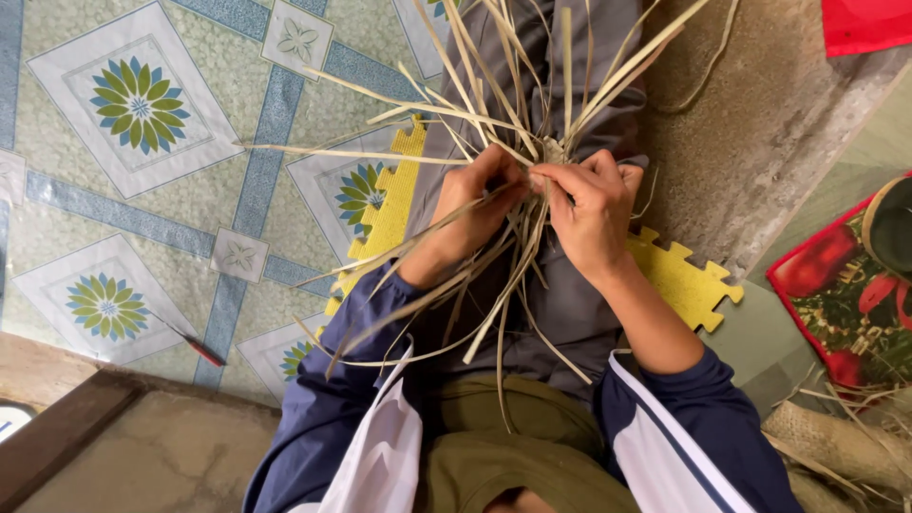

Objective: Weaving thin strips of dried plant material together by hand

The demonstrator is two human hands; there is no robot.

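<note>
A bundle of long, pale, dried leaf strips (494, 104) fans out from a small woven knot (549, 152) above my lap. My left hand (480, 204) pinches strips just left of the knot, with more strands trailing down across my wrist. My right hand (591, 204) grips the strips right beside the knot, its fingers meeting those of the left hand. Loose ends hang down over my grey trousers (560, 304). I wear dark blue sleeves with white panels.
I sit on a yellow foam puzzle mat (689, 280) on a floor of tiles with flower patterns (138, 104). A small red-handled tool (195, 347) lies on the tiles. A red patterned cloth (841, 304) and woven straw pieces (836, 442) lie at the right.
</note>
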